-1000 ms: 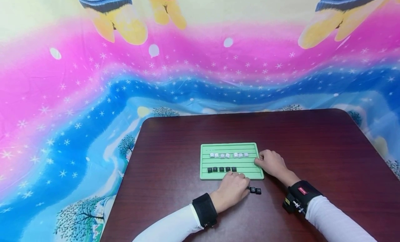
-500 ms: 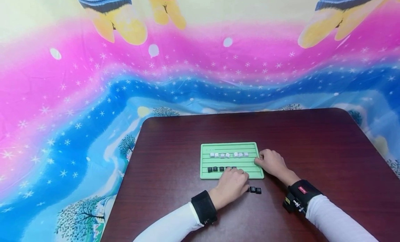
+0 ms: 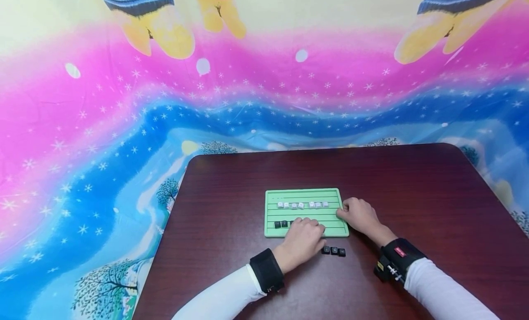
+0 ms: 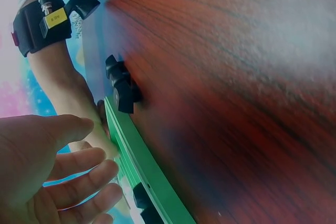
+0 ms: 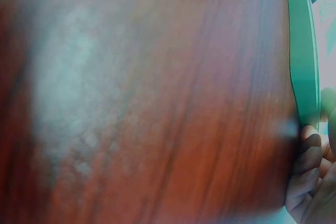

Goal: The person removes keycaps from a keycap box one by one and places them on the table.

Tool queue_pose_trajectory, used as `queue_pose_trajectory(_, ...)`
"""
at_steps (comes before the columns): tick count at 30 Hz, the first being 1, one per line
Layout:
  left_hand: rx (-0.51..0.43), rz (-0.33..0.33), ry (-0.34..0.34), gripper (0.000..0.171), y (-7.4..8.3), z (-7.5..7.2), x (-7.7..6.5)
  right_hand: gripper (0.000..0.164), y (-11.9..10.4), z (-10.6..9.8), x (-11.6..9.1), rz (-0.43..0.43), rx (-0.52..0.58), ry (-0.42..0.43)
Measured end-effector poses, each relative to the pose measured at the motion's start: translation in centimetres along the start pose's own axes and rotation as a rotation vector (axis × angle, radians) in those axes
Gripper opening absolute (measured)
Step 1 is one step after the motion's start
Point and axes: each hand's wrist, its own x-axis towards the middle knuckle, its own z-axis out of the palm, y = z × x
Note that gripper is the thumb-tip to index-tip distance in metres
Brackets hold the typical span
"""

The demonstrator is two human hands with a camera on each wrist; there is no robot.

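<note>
A green grooved board lies on the table, bearing a row of white keycaps and a lower row of black keycaps. My left hand is over the board's near edge and hides the right part of the black row. In the left wrist view, its thumb and loosely bent fingers stand apart with nothing seen between them. Three loose black keycaps sit on the table just right of that hand. With thumb and curled fingers, my right hand grips the board's right edge, also visible in the right wrist view.
The dark wooden table extends around the board on every side. Behind it hangs a colourful printed cloth. Each wrist wears a black strap; the right strap has a camera on it.
My left hand has shifted left and slightly away from me, covering more of the black row and uncovering another loose black keycap. The right hand and board stay put.
</note>
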Motion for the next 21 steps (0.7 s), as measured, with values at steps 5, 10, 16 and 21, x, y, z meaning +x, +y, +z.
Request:
queue_pose_trajectory(5, 0.006, -0.007, 0.012, 0.019, -0.34, 0.1, -0.11, 0.04, -0.12, -0.13, -0.02, -0.001, -0.004, -0.005)
queue_pose_trajectory(10, -0.006, -0.014, -0.006, 0.018, -0.41, 0.01, -0.1, 0.04, -0.1, -0.13, 0.01, -0.006, -0.006, -0.01)
queue_pose_trajectory(16, -0.007, -0.023, -0.002, 0.018, -0.51, -0.1, 0.01, 0.04, -0.02, -0.05, 0.06, -0.011, -0.005, -0.009)
queue_pose_trajectory(21, 0.002, -0.026, 0.01, 0.019, -0.68, -0.04, 0.06, 0.039, 0.07, -0.06, 0.13, -0.003, -0.009, -0.016)
